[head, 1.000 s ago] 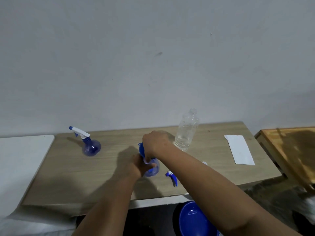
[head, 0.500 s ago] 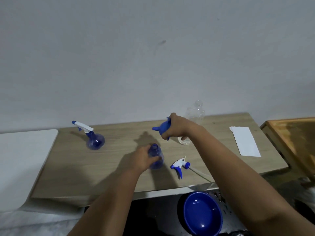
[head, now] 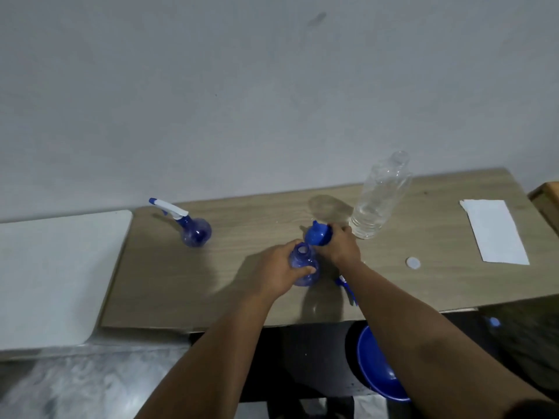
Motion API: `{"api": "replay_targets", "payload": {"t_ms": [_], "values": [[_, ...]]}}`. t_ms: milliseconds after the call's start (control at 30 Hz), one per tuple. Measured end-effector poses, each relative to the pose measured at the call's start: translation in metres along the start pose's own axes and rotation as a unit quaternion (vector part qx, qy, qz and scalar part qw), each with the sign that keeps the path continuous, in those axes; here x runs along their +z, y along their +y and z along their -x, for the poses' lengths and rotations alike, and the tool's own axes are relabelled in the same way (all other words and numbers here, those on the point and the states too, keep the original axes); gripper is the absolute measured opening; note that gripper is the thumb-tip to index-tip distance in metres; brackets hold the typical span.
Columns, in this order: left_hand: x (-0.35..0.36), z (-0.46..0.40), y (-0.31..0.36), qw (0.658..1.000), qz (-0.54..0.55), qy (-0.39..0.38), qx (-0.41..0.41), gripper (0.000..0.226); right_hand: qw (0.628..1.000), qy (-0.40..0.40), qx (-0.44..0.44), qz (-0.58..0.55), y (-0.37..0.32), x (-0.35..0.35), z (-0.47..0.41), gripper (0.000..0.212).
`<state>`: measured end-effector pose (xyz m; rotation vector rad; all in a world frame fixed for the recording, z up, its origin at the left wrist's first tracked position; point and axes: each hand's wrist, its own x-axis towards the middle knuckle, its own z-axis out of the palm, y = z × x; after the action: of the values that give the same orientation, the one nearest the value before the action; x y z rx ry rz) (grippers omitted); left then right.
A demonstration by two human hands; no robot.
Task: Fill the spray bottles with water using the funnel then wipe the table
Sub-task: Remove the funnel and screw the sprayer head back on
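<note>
My left hand [head: 279,269] grips a round blue spray bottle [head: 304,267] standing open-necked at the middle of the wooden table [head: 242,282]. My right hand [head: 340,244] holds a blue funnel [head: 316,234] just above and right of the bottle's neck, tilted. The bottle's blue-and-white trigger head [head: 348,287] lies on the table under my right forearm, mostly hidden. A second blue spray bottle [head: 193,229] with its trigger head on stands at the back left. A clear plastic water bottle [head: 379,198], uncapped, stands at the back right.
A white cap [head: 413,263] lies right of my hands. A white folded cloth or paper [head: 494,232] lies at the table's right end. A blue basin [head: 378,370] sits on the floor below the front edge. A white surface [head: 54,276] adjoins the table's left.
My right hand lifted the funnel off the bottle, swung it up toward the water bottle, then brought it back down beside the bottle's neck. My left hand kept holding the bottle.
</note>
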<state>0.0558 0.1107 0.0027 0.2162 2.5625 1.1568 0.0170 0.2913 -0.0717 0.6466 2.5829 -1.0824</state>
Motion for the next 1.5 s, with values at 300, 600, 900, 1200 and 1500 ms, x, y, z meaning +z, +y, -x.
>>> {"api": "replay_targets", "payload": {"t_ms": [300,600,900,1200,1500], "values": [[0.006,-0.003,-0.012,1.0,0.023,0.004,0.01,0.053,0.989,0.028,-0.035,0.142,0.005,-0.019,0.018,0.052],[0.01,0.001,-0.006,1.0,0.026,-0.006,-0.015,0.049,0.934,-0.103,0.062,0.336,0.059,-0.062,0.066,0.044],[0.014,0.013,-0.009,0.999,0.024,-0.01,-0.028,0.05,0.944,-0.041,0.007,0.328,0.078,-0.047,0.075,0.04],[0.014,0.019,-0.015,0.999,0.041,-0.011,-0.024,0.049,0.94,-0.038,-0.043,0.337,0.066,-0.066,0.071,0.026],[0.015,0.021,-0.013,0.997,0.062,0.004,-0.034,0.047,0.879,-0.025,-0.203,-0.431,-0.084,-0.127,0.115,0.021]]}}
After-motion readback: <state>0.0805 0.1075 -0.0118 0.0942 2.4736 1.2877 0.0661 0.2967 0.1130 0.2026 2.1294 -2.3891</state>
